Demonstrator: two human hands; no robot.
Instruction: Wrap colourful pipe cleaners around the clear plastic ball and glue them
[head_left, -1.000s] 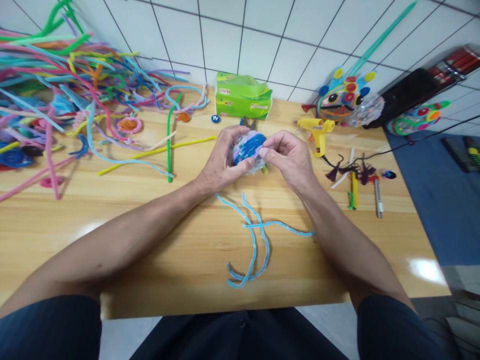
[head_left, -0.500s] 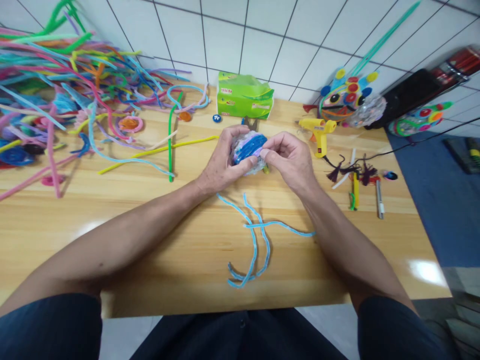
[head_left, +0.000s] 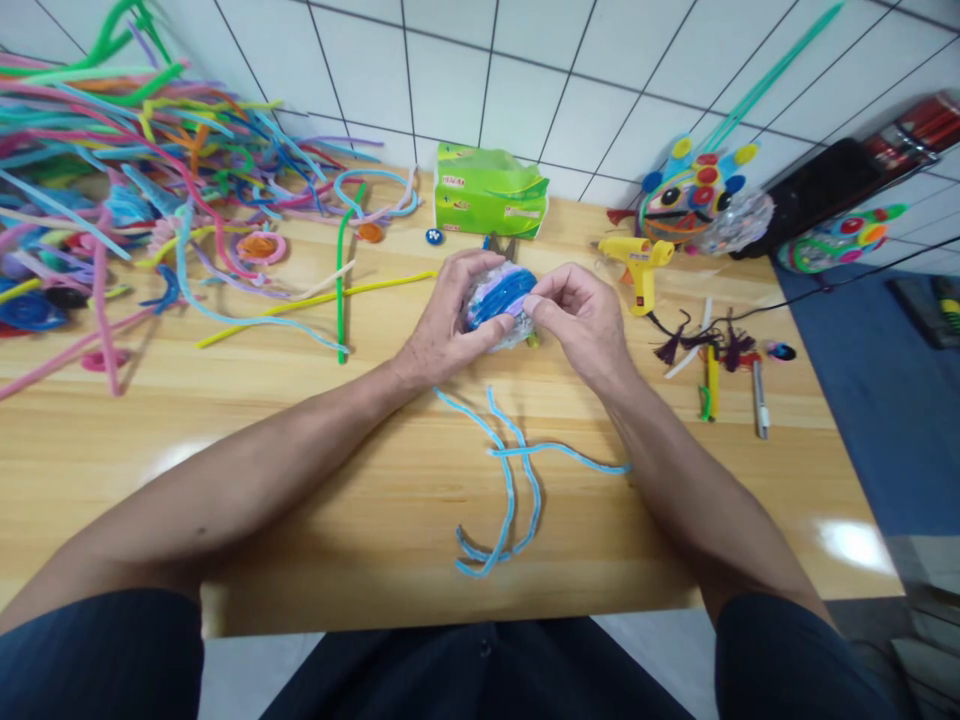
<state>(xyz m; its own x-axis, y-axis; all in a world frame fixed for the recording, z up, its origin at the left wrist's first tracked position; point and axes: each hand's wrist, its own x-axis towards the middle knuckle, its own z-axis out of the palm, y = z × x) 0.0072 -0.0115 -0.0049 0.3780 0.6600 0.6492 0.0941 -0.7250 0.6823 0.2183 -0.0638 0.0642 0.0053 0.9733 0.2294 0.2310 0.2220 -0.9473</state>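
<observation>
Over the middle of the table, my left hand [head_left: 450,315] is closed around a roundish clear-plastic piece [head_left: 501,296] covered with blue and light purple strips that look like pipe cleaners. Its thumb presses on the near side. At the right edge of that piece, my right hand [head_left: 585,318] is closed in a pinch; thumb and forefinger touch the purple strip's end, and the other fingers are curled. Just beyond the piece, the jaws of pliers [head_left: 510,248] show, partly hidden. Several light blue pipe cleaners [head_left: 510,490] lie loose between my forearms.
A heap of coloured pipe cleaners [head_left: 150,160] covers the left side. At the back stands a green tissue pack [head_left: 491,195]. To the right lie a yellow glue gun [head_left: 639,265], dark tassels [head_left: 739,345] and a utility knife [head_left: 760,400]. A decorated craft figure [head_left: 686,195] stands behind.
The held piece has turned very slightly and the right fingertips have shifted a little along its edge. Everything on the table stays put.
</observation>
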